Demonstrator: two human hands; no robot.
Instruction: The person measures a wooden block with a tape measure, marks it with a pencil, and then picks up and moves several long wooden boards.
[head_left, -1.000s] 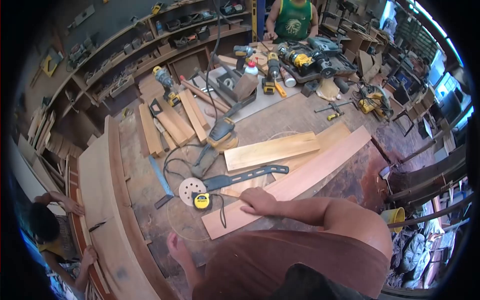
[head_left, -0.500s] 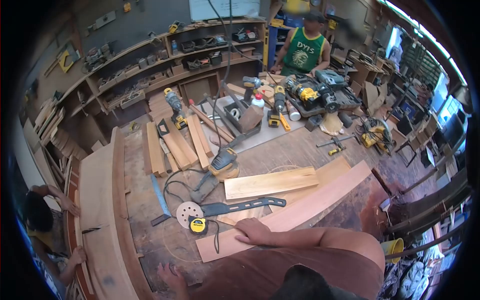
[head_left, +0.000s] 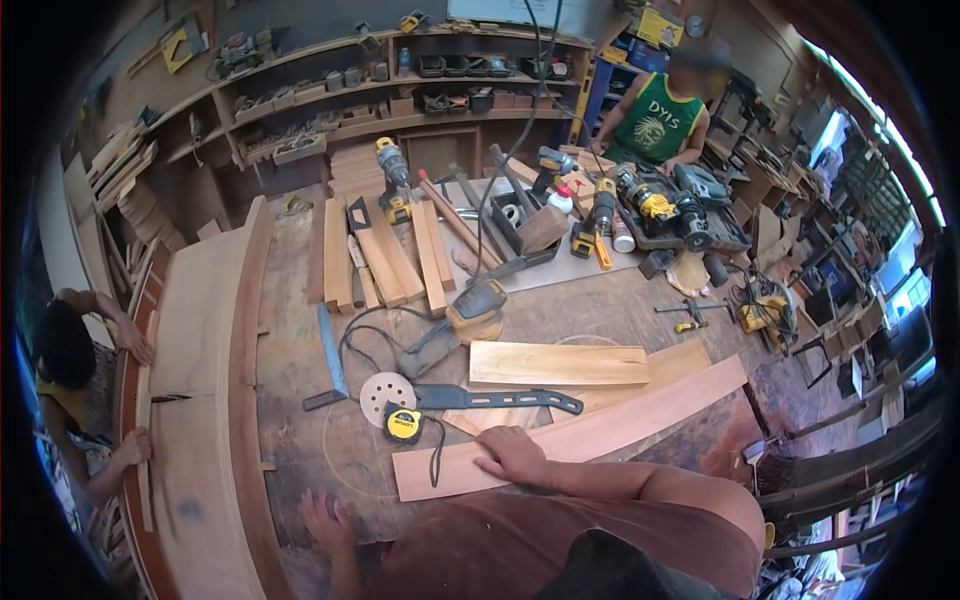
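Note:
My right hand (head_left: 515, 456) lies palm down on a long, slightly curved pinkish board (head_left: 610, 428), its fingers toward the board's far edge and its thumb apart. At the table's near left, my left hand (head_left: 329, 522) rests on the tabletop with spread fingers, holding nothing. Near the board's left end is a yellow and black tape measure (head_left: 403, 424), its dark strap (head_left: 436, 462) lying across the board. Beside the tape sits a round sanding disc (head_left: 386, 398). A black slotted strip (head_left: 500, 398) stretches right from the disc, below a pale plank (head_left: 558, 364).
A sander (head_left: 462, 322) with its cord and a blue-bladed handsaw (head_left: 331, 355) lie farther back. Several drills, wood strips and an open tool case (head_left: 730, 240) stand behind. A curved wooden panel (head_left: 200, 340) is at left, with another person's hands (head_left: 133, 447). A co-worker (head_left: 655, 120) stands across the table.
The camera view has turned and shifted, so the table's contents appear displaced. My right hand stays on the pinkish board, and my left hand stays by the table's near edge.

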